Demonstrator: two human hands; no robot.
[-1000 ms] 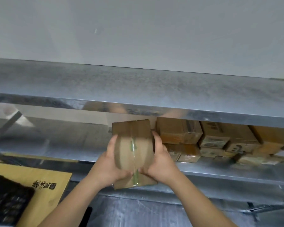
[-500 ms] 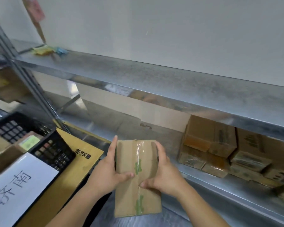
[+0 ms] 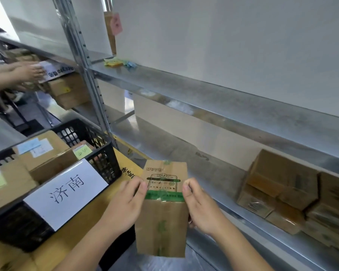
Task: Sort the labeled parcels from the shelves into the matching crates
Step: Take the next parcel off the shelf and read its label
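The parcel [image 3: 162,210] stood upright in the air, its long axis near vertical, its printed face and a green tape band toward the camera, in front of the lower shelf [image 3: 233,194] and just right of the crate [image 3: 104,163]. The left hand [image 3: 123,206] pressed the parcel's left edge, its grip closed on it with the thumb across the front near the tape. The right hand [image 3: 202,208] clasped the right edge likewise, thumb on the front, fingers hidden behind. The black crate bore a white sign [image 3: 67,192] and held boxes with small notes. More boxes [image 3: 282,190] sat stacked at the shelf's right end. Another person's hands [image 3: 25,73] reached to a box at far left.
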